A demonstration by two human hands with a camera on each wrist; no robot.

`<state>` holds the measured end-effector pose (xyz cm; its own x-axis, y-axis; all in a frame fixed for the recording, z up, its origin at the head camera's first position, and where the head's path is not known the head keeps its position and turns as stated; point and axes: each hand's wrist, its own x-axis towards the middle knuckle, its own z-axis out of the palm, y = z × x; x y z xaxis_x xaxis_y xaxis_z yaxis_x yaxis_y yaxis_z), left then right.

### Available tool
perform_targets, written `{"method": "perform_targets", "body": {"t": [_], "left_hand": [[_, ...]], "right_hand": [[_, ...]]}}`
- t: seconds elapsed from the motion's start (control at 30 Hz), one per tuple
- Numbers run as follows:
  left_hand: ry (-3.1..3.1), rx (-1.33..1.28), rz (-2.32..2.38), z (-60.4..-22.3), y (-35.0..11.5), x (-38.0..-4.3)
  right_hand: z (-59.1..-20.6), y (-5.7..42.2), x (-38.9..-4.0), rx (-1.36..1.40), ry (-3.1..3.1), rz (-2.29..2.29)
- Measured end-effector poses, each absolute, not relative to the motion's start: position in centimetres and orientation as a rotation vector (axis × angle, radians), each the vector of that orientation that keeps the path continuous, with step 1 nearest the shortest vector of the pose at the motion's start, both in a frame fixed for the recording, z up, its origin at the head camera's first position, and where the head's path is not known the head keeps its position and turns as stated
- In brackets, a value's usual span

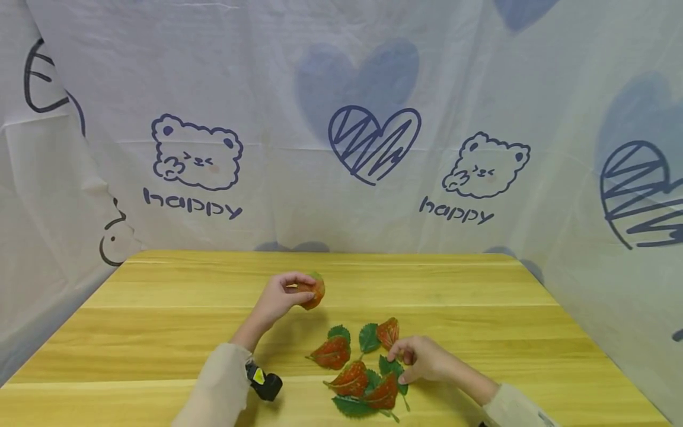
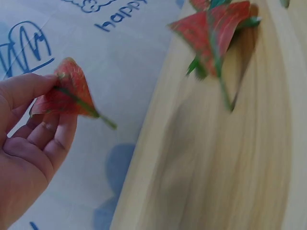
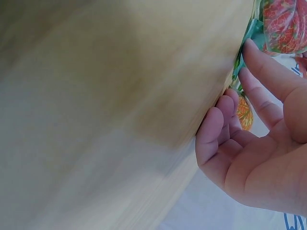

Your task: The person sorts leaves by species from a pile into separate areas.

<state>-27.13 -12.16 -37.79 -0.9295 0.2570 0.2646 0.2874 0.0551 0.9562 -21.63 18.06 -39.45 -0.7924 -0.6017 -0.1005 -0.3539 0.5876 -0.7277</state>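
My left hand [image 1: 285,292] is raised over the table's far part, pinching an orange-red leaf [image 1: 317,292] between thumb and fingers. In the left wrist view this red leaf [image 2: 72,91] shows a green midrib and a short stalk. Low on the table, my right hand [image 1: 425,359] pinches a dark green leaf [image 1: 388,365] at the right side of a loose group. That group holds red leaves, among them a red leaf [image 1: 332,353] at its left and a red leaf [image 1: 388,332] at its back. In the right wrist view the thumb and index finger [image 3: 261,93] meet the green leaf.
Beneath everything is a yellow wood-grain table [image 1: 176,332]. A printed white cloth [image 1: 277,148] hangs behind it and at both sides. More green leaves, such as the front one [image 1: 352,407], lie partly under red ones. A black wrist camera [image 1: 267,385] sits on the left wrist.
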Motion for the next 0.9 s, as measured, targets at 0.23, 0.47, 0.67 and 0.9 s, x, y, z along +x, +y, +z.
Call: {"method": "perform_targets", "body": {"t": [0.23,0.47,0.67,0.9], "left_hand": [[-2.402,-0.518,-1.832,-36.9,-14.5,-26.5],[-2.523,-0.352,-1.660,-36.5,-17.0,-25.9],[-2.604,-0.284,-1.508,-36.6,-19.1,-25.5],[-2.686,-0.243,-1.407,-37.2,-20.7,-25.1]], "right_hand": [[-39.4,18.0,-21.6,-0.763,2.480,-1.027],[-39.3,18.0,-21.6,-0.771,2.492,-0.995],[-39.2,17.9,-21.6,-0.781,2.488,-0.999],[-39.2,18.0,-21.7,-0.766,2.478,-1.006]]}}
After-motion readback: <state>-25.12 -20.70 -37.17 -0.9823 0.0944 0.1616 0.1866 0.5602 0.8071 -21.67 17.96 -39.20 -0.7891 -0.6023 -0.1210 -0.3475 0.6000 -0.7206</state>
